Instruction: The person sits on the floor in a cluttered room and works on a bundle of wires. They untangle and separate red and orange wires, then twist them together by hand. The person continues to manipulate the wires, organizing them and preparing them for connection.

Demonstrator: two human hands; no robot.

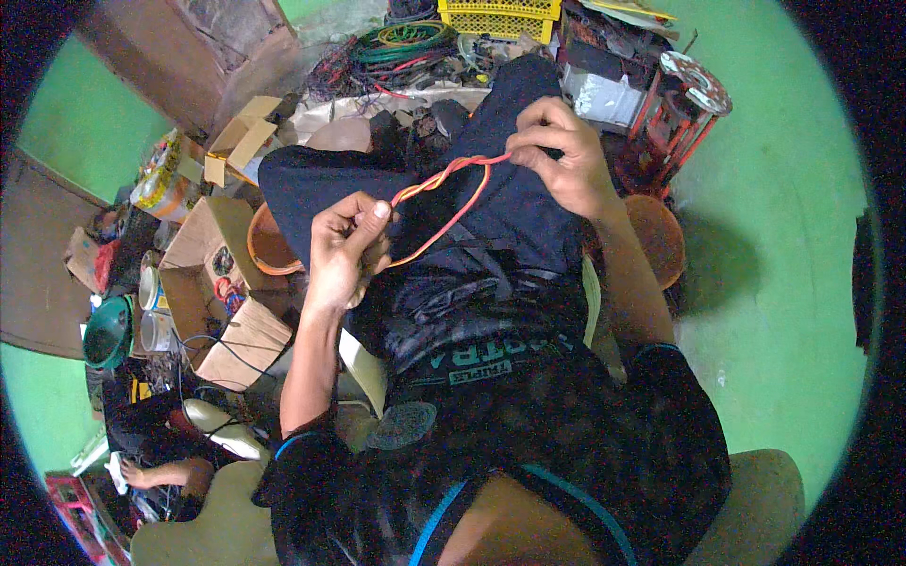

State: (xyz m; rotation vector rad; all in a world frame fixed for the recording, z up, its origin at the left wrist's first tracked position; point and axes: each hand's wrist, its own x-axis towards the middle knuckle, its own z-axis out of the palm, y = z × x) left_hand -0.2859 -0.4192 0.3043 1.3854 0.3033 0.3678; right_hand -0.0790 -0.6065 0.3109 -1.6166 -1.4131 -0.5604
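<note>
Twisted red and yellow wires stretch between my two hands over my dark-clothed lap. My left hand is closed on one end of the twist, thumb on top. Higher and to the right, my right hand pinches the red wire at the other end between thumb and fingers. A loose red strand loops down from near the right end toward my left hand, and an orange length trails out to the left beside it.
Cardboard boxes, an orange bucket and a green basin crowd the left. Coiled wires and a yellow crate lie ahead. A red metal rack and another bucket stand right. A co-worker's arm shows lower left.
</note>
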